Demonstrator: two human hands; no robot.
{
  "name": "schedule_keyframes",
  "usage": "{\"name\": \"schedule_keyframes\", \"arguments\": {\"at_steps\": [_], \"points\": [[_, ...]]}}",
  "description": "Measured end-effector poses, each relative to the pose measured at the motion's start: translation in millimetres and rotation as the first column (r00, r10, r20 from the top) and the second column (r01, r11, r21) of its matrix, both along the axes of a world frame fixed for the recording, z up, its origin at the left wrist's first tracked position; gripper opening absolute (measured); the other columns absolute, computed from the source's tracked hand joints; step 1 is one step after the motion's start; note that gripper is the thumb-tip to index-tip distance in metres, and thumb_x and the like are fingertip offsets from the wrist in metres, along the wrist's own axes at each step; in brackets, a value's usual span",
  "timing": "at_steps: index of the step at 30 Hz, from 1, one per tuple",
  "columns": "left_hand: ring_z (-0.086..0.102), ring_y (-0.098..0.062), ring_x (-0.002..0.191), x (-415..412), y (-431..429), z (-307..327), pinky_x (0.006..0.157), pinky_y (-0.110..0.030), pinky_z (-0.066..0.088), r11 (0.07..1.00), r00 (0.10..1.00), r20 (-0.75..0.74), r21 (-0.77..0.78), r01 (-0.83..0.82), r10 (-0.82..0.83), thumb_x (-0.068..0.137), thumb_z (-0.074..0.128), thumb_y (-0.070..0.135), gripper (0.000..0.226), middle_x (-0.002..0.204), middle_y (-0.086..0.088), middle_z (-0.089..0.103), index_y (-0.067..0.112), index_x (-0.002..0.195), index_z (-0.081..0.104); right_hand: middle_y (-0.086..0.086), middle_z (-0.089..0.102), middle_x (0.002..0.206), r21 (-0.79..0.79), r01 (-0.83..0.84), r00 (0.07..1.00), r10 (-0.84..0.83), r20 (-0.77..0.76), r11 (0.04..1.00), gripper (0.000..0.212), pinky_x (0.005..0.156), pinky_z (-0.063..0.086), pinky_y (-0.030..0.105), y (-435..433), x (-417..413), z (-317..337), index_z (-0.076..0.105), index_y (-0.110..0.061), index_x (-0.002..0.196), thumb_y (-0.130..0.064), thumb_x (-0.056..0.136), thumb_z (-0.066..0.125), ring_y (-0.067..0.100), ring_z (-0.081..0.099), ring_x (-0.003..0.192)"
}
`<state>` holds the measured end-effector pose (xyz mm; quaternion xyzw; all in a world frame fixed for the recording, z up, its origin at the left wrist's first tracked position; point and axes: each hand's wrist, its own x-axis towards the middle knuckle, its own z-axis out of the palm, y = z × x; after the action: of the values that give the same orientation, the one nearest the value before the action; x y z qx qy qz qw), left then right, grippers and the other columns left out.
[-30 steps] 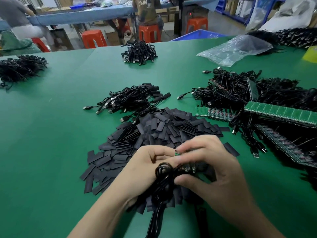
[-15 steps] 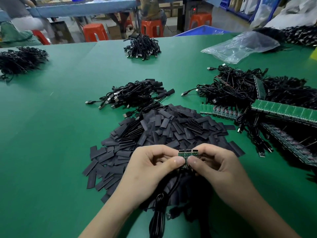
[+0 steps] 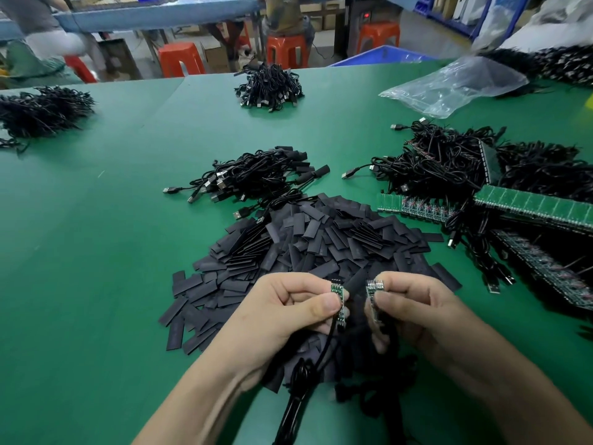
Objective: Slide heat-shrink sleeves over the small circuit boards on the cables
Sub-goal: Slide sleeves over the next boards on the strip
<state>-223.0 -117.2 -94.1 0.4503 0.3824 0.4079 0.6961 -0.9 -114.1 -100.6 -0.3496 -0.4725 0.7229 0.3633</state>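
Green board pieces [image 3: 434, 292], two; hands [image 3: 285, 313], two.

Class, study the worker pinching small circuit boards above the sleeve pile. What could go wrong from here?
The left hand pinches one circuit board between thumb and finger; its hanging cable might tug it loose into the sleeve pile. The right hand grips several boards together, so one could slip out while picking a sleeve.
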Motion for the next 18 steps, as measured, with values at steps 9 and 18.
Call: {"name": "schedule_keyframes", "arguments": {"at_steps": [9, 18], "points": [[0.051, -0.011, 0.069, -0.8, 0.3, -4.0, 0.068, -0.018, 0.039, 0.901, 0.981, -0.154, 0.431, -0.043, 0.12, 0.071, 0.085, 0.025, 0.007, 0.075, 0.004, 0.061, 0.024, 0.076, 0.08, -0.012, 0.067, 0.113, 0.781, -0.109, 0.774, -0.441, 0.455, 0.615, 0.029, 0.098, 0.045, 0.032, -2.0, 1.1, 1.9, 0.072, -0.028, 0.104, -0.052, 0.092, 0.06, 0.017, 0.061, 0.116], [0.064, -0.01, 0.094, -1.1, 4.5, -16.2, 0.08, -0.019, 0.047, 0.681, 0.666, -0.47, 0.728, -0.079, 0.579, 0.093, 0.067, 0.039, 0.019, 0.095, 0.015, 0.066, 0.033, 0.107, 0.077, 0.006, 0.078, 0.085, 0.471, 0.099, 0.976, -0.178, 0.126, 0.877, 0.024, 0.074, 0.06, 0.027, -11.9, -22.3, -2.2, 0.076, -0.02, 0.086, -0.04, 0.094, 0.066, 0.02, 0.076, 0.081]]}}
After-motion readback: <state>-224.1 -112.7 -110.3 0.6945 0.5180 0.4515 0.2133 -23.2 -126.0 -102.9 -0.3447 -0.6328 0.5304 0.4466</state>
